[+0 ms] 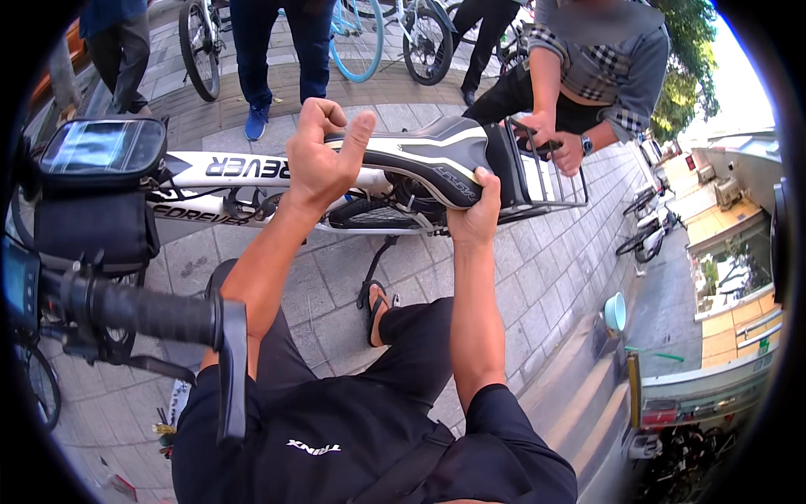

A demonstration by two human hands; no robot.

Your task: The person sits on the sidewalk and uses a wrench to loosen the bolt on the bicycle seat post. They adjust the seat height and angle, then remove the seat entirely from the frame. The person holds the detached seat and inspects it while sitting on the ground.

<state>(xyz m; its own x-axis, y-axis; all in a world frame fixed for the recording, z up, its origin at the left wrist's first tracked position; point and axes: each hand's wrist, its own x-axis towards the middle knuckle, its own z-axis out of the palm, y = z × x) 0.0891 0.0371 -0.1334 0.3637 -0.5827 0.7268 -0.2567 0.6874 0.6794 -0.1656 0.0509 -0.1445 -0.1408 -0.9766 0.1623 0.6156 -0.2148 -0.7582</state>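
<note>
A black bicycle saddle point(411, 148) with grey and pale yellow lines lies between my two hands, above a white bicycle frame point(197, 170). My left hand point(323, 164) is closed round its narrow nose, with the thumb raised along one side. At the wide rear end, my right hand point(475, 208) grips the near edge, thumb on top; its fingers are hidden underneath. The seat post below is mostly covered by the saddle. Behind the saddle, another person's hands point(558, 144) are at the black rear rack point(571, 202).
Near my left arm juts a black handlebar grip point(155, 312) with a brake lever. A phone pouch point(102, 151) sits on the frame's front. Bystanders' legs and parked bicycles point(424, 46) line the far side. A turquoise basin point(615, 311) stands at the right on the pavement.
</note>
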